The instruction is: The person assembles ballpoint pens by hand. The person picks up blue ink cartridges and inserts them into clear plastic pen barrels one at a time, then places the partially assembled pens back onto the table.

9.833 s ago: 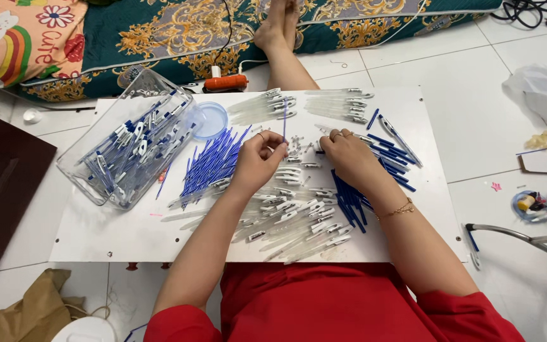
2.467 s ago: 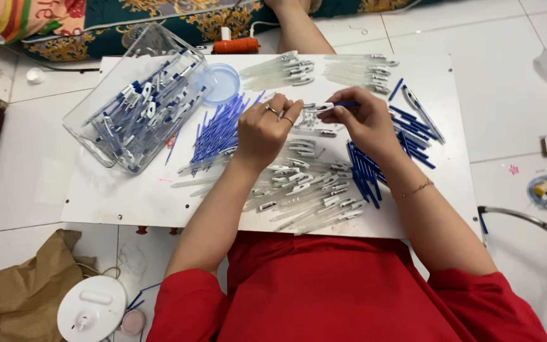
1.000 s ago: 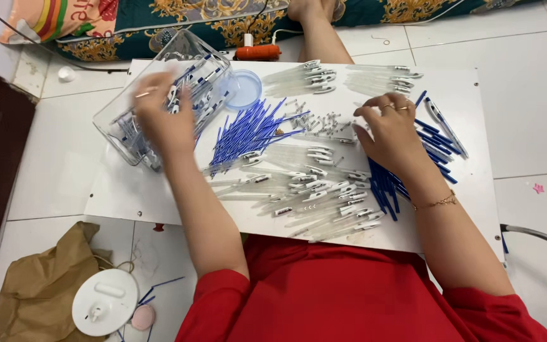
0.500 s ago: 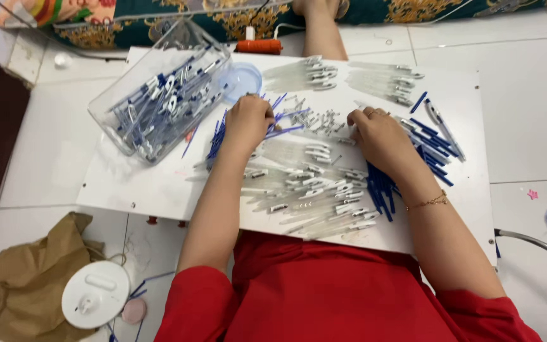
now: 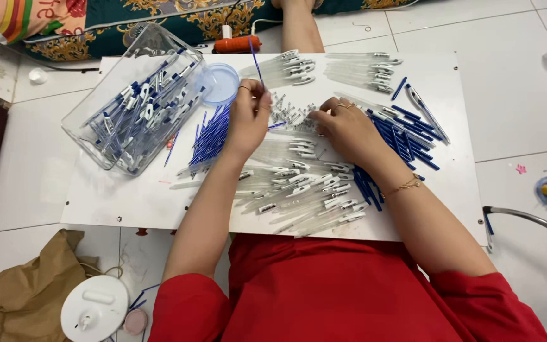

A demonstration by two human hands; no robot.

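Your left hand (image 5: pixel 246 119) has its fingers pinched on a thin blue refill (image 5: pixel 256 61) that points up and away. Your right hand (image 5: pixel 347 128) rests fingers curled among the small parts; whether it grips one, you cannot tell. Clear pen barrels (image 5: pixel 305 190) lie below, on the white board (image 5: pixel 128 202).

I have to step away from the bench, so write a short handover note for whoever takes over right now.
Left hand: pinches one blue refill, tip up.
Right hand: rests on the small parts pile; I cannot tell its grip.
On the white board: loose blue refills, clear barrels, more blue pieces.
Done: clear bin holds many assembled pens.
Left: the loose piles look unassembled.
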